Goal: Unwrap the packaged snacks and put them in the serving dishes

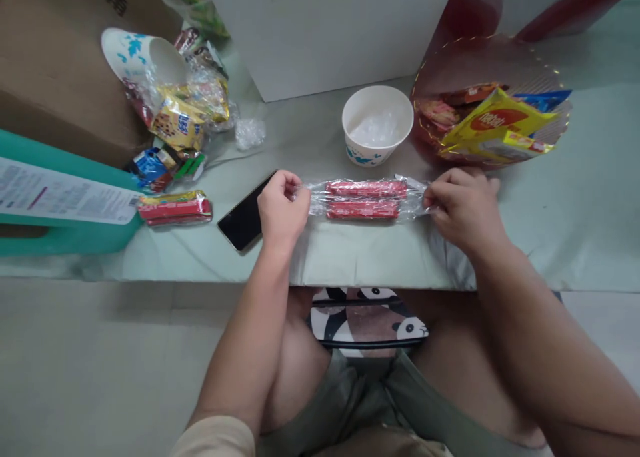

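Two red wrapped snack sticks (364, 209) lie side by side under a sheet of clear plastic film (417, 200) at the front of the table. My left hand (284, 210) pinches the film's left end, fingers closed. At the other end, my right hand (465, 207) grips the film between thumb and fingers. The film looks stretched between both hands. Beside my left hand lies a dark phone (241, 222), partly covered by it. Just behind the film stands a white paper cup (377, 127) with crumpled clear plastic inside.
A clear gold-rimmed bowl (560, 90) holds snack packets at the right. To the left are piled snacks (177, 122), a tipped paper cup (143, 55), a film-wrapped red and yellow bundle (175, 209) and a crumpled film ball (250, 134). Boxes (330, 37) stand behind; a green carton (65, 177) is left.
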Available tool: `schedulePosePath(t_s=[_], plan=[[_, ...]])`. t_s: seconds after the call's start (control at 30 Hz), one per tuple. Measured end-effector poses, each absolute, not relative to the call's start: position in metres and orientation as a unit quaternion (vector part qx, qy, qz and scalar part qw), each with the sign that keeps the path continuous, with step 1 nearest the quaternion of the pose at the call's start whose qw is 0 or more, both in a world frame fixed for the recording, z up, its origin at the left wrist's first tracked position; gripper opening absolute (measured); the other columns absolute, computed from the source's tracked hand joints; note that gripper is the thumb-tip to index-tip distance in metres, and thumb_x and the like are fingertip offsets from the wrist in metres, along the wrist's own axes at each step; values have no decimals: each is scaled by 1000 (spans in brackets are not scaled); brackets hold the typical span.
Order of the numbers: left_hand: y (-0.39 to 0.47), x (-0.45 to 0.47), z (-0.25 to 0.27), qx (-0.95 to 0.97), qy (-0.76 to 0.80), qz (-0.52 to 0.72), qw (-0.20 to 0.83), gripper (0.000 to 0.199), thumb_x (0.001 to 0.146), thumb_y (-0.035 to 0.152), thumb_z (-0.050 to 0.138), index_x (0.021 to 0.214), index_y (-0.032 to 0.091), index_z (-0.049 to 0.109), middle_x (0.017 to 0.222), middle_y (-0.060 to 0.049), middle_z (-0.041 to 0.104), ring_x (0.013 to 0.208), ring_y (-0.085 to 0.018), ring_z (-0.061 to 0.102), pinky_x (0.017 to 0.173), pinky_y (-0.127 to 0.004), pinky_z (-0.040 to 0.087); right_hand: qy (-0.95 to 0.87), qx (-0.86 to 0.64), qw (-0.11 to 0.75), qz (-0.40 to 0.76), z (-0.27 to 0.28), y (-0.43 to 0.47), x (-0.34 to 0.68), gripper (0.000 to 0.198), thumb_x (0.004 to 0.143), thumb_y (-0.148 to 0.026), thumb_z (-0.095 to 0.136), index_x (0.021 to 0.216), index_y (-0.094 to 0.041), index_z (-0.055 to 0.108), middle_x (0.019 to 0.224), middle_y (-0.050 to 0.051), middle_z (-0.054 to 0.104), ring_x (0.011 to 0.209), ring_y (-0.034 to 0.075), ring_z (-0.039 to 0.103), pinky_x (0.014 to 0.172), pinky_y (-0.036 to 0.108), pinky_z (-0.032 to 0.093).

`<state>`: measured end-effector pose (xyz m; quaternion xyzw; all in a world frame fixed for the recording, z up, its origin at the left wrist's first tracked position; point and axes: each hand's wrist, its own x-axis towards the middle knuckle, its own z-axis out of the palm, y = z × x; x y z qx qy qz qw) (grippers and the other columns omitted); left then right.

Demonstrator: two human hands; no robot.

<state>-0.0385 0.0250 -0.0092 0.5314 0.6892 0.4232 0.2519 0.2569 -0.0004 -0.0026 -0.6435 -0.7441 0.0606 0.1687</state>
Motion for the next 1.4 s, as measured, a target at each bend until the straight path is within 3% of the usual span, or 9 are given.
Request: schedulePosePath(t_s=[0.2, 0.33, 0.47, 0.7, 0.87, 1.03, 1.17, 1.3, 1.4], plan=[[21, -33, -2, 607, 653, 359, 274, 29, 78, 16, 67, 106, 23, 66, 91, -1, 73, 76, -15, 63, 75, -29, 48, -768, -583, 258, 53, 4, -10, 235, 21, 87, -21, 54, 99, -23, 72, 106, 11, 70, 103, 29, 62, 91, 46, 49], [21, -32, -1, 639, 622, 361, 273, 11, 85, 21, 63, 92, 21, 70, 85, -1, 74, 76, -15, 64, 75, -29, 49, -786, -557, 253, 88, -6, 0, 224, 35, 91, -26, 52, 122, -19, 66, 136, 17, 65, 124, 32, 61, 102, 47, 49], [25, -33, -5, 619, 604, 433, 253, 6, 86, 22, 63, 84, 22, 68, 76, 1, 68, 67, -13, 58, 67, -27, 45, -768, -591, 211, 125, -11, 9, 225, 44, 91, -23, 50, 132, -18, 63, 125, 17, 71, 113, 33, 66, 95, 48, 52], [35, -33, -15, 530, 613, 516, 278, 10, 92, 21, 63, 83, 23, 60, 73, 3, 59, 59, -10, 49, 58, -24, 40, -761, -601, 210, 126, -3, 2, 226, 25, 94, -29, 52, 101, -24, 75, 100, 11, 69, 90, 26, 63, 78, 40, 49], [35, -33, -13, 527, 584, 564, 253, 17, 96, 31, 62, 82, 23, 56, 77, 1, 60, 70, -13, 57, 67, -25, 47, -765, -606, 189, 105, -8, 5, 224, 33, 93, -29, 55, 122, -22, 70, 119, 16, 71, 111, 35, 58, 90, 49, 44], [38, -30, -8, 505, 538, 618, 270, 20, 96, 39, 55, 83, 25, 49, 81, -2, 66, 85, -17, 66, 85, -32, 53, -767, -611, 170, 99, -11, 7, 223, 32, 93, -27, 51, 117, -23, 73, 93, 12, 71, 102, 33, 59, 82, 44, 40], [37, -28, -3, 479, 478, 675, 295, 16, 89, 36, 53, 77, 26, 47, 58, 3, 55, 63, -17, 60, 72, -34, 52, -762, -596, 237, 90, -1, 2, 222, 22, 91, -26, 52, 95, -25, 74, 89, 11, 67, 93, 29, 60, 83, 45, 44], [23, -29, 3, 491, 440, 693, 291, 16, 84, 29, 56, 69, 25, 51, 53, 3, 51, 51, -14, 52, 57, -31, 43, -753, -562, 317, 132, 14, -6, 222, 22, 89, -22, 46, 82, -26, 67, 97, 11, 69, 93, 26, 64, 86, 44, 50], [5, -33, 6, 516, 412, 694, 286, 13, 80, 20, 57, 67, 25, 58, 54, 3, 54, 49, -13, 51, 52, -29, 39, -788, -510, 292, 186, 27, -10, 223, 21, 87, -22, 46, 82, -26, 66, 93, 10, 72, 91, 25, 66, 84, 42, 51]])
